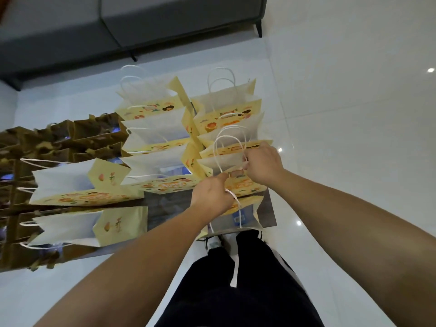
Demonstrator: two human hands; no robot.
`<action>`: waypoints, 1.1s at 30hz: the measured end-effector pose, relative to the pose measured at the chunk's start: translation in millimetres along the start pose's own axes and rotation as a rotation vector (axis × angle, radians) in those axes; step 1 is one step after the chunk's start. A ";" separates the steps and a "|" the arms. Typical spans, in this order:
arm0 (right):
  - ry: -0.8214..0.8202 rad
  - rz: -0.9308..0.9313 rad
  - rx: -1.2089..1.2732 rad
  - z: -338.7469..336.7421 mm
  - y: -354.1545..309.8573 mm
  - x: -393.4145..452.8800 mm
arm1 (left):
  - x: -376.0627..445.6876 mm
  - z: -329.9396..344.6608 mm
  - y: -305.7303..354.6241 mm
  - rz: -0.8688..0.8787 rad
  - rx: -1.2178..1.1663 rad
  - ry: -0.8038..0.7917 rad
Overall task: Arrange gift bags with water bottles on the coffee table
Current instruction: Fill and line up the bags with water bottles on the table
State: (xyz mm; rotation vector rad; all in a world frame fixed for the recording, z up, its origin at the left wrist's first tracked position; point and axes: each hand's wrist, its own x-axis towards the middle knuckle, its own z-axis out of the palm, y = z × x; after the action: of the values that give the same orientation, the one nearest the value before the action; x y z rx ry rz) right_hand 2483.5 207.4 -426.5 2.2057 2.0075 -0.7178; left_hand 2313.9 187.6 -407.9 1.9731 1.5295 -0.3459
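Observation:
Several yellow gift bags with white insides and white cord handles stand in rows on the dark coffee table (pixel 165 208). My left hand (pixel 212 194) grips the near rim and a handle cord of the front right gift bag (pixel 226 162). My right hand (pixel 262 164) pinches the same bag's rim from the right. One more yellow bag (pixel 243 215) stands at the table's near edge below my left hand, with a blue-labelled water bottle (pixel 238 218) showing inside. A bottle's blue top (pixel 174 171) shows in the middle-row bag.
Several brown gift bags (pixel 70 140) crowd the table's left side. Two yellow bags (pixel 70 182) lie beside them. A grey sofa (pixel 141 22) stands beyond the table. Glossy white floor tiles (pixel 354 114) spread to the right. My legs in black trousers (pixel 236 291) are at the table's near edge.

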 end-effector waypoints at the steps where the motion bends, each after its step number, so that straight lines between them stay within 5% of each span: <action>1: -0.008 0.002 0.002 0.6 0.5 0.9 | 0.6 -0.4 1.0 0.002 -0.003 0.007; 11: 0.008 -0.027 0.070 6.1 4.7 -1.5 | 5.1 -0.7 -0.5 -0.004 -0.009 -0.020; 19: -0.001 0.059 0.400 -31.6 1.7 -11.9 | 14.7 -59.5 -0.9 0.133 -0.014 -0.532; 24: -0.226 0.078 0.628 -66.0 -3.3 -3.1 | 27.2 -102.0 8.0 0.123 -0.024 -0.647; 27: -0.218 0.115 0.729 -85.0 1.7 4.3 | 33.3 -117.2 9.1 0.123 -0.124 -0.471; 29: -0.068 0.187 0.757 -92.1 8.7 12.2 | 39.0 -122.9 8.1 0.091 -0.242 -0.261; 33: 0.064 0.191 0.479 -94.7 18.7 29.0 | 54.1 -125.1 4.7 0.007 -0.119 0.101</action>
State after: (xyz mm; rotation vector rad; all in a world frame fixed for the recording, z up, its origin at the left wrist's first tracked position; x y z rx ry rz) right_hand 2529.7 265.5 -358.2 2.6558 1.7534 -1.2199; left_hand 2314.7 305.1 -338.7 1.9276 1.5676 -0.1500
